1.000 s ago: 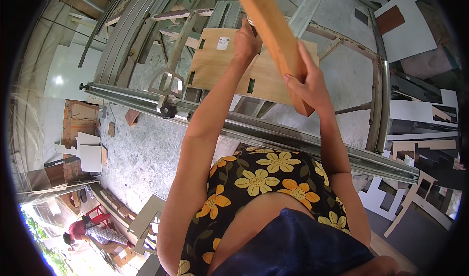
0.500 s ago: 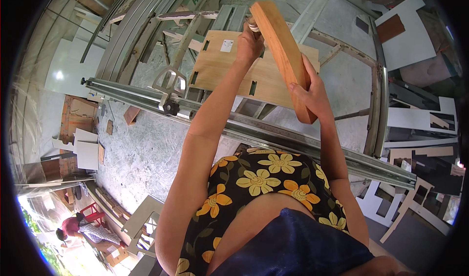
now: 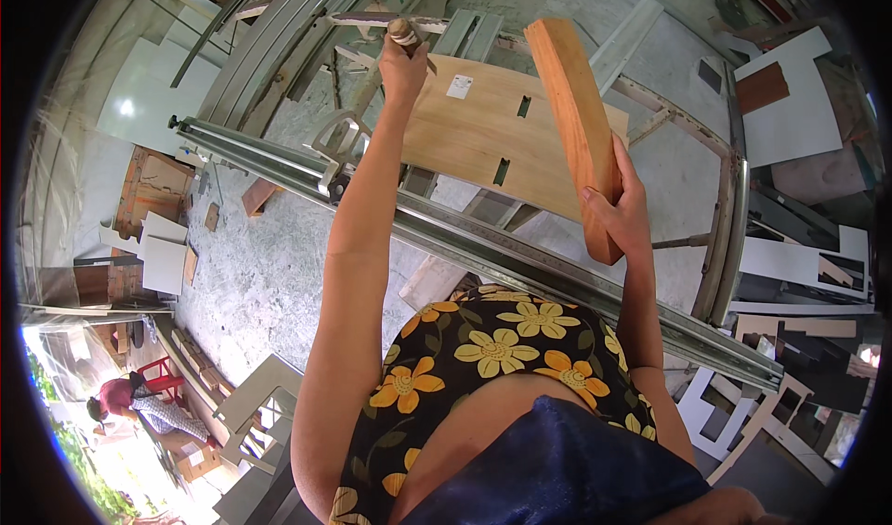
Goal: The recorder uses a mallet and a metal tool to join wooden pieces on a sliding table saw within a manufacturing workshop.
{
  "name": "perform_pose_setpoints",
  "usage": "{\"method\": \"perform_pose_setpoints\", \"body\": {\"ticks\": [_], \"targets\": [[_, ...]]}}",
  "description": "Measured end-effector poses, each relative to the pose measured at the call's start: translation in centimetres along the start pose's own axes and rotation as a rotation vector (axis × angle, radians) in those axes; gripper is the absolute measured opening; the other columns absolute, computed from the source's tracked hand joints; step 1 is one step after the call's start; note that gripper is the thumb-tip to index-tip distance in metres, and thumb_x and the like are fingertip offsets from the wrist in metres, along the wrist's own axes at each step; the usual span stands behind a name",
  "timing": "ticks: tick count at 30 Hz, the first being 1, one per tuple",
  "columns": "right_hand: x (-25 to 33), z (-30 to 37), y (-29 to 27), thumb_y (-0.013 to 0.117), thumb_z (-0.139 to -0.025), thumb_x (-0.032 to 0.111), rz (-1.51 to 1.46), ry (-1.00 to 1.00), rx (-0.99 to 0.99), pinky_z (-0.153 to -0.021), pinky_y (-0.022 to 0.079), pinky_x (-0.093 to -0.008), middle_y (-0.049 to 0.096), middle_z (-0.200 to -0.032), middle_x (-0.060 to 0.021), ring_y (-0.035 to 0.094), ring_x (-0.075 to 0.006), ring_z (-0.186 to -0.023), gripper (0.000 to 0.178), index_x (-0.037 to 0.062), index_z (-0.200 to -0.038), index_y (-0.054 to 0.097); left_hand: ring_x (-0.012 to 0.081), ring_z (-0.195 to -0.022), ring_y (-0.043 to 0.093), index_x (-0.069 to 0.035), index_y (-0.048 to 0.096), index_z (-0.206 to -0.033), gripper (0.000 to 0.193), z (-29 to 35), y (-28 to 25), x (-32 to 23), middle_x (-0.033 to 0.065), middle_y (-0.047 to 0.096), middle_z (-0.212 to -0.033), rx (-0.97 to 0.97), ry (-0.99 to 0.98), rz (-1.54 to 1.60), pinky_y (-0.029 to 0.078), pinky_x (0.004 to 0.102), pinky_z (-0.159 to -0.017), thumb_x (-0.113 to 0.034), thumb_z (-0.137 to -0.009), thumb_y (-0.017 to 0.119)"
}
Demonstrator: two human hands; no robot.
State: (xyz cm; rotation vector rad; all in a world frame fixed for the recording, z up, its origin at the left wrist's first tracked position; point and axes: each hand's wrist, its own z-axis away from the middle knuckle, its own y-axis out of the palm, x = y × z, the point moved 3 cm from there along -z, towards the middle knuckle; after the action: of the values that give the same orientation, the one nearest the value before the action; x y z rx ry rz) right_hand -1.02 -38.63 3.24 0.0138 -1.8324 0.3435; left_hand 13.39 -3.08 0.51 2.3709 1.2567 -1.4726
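Observation:
My right hand [image 3: 621, 211] is closed round the lower part of a long, thick orange-brown wooden block [image 3: 569, 107]. The block is held up at a slant, its far end tipped leftward. Farther left, my left hand [image 3: 403, 72] is wrapped round a short tool with a pale, banded round handle [image 3: 402, 31]. A thin dark tip shows beside the fingers, but the tool's working end is mostly hidden. Beneath both hands lies a light plywood panel [image 3: 455, 125] with dark slots and a small white label. The block covers part of its right side.
The panel rests on a metal frame [image 3: 683, 121], with a long metal rail [image 3: 483, 251] crossing in front. A metal bracket [image 3: 339, 144] sits by my left forearm. White and dark board offcuts [image 3: 790, 246] crowd the right. A person [image 3: 121, 400] bends over at lower left.
My left hand has moved left with the tool, away from the block. The block has shifted right and slightly nearer in my right hand. The view has turned a little.

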Motion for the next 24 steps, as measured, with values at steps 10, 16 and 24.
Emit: {"method": "perform_pose_setpoints", "body": {"ticks": [10,16,24], "targets": [[1.2,-2.4,2.6,0.064,-0.069,0.005,-0.048,-0.028,0.087,-0.102,0.033,-0.0328,0.049,-0.131,-0.0159,0.046,-0.0224,-0.122,0.079,0.0006,-0.140,0.031,0.0321,-0.075,0.063,-0.001,0.052,-0.104,0.038,-0.3,-0.6,3.6,0.0162,0.064,-0.080,0.087,-0.013,-0.035,0.049,0.0384,-0.069,-0.010,-0.072,0.071],[3.7,-6.0,5.2,0.066,-0.070,0.007,-0.016,-0.180,0.144,-0.102,0.034,-0.0335,0.047,-0.132,-0.0169,0.046,-0.0239,-0.122,0.078,-0.0007,-0.139,0.031,0.0217,-0.078,0.063,-0.004,0.055,-0.108,0.038,-1.0,0.1,4.5,0.0115,0.066,-0.086,0.204,-0.045,-0.051,0.049,0.0335,-0.072,-0.016,-0.075,0.070],[2.2,-11.7,12.4,0.067,-0.071,0.017,0.140,-0.255,0.225,-0.095,0.042,-0.0355,0.052,-0.126,-0.0218,0.053,-0.0297,-0.116,0.081,0.0055,-0.141,0.029,0.0375,-0.090,0.062,-0.004,0.057,-0.104,0.032,-1.5,1.7,7.1,0.0203,0.064,-0.093,0.243,0.190,-0.024,0.051,0.0405,-0.071,-0.009,-0.074,0.067]]}}
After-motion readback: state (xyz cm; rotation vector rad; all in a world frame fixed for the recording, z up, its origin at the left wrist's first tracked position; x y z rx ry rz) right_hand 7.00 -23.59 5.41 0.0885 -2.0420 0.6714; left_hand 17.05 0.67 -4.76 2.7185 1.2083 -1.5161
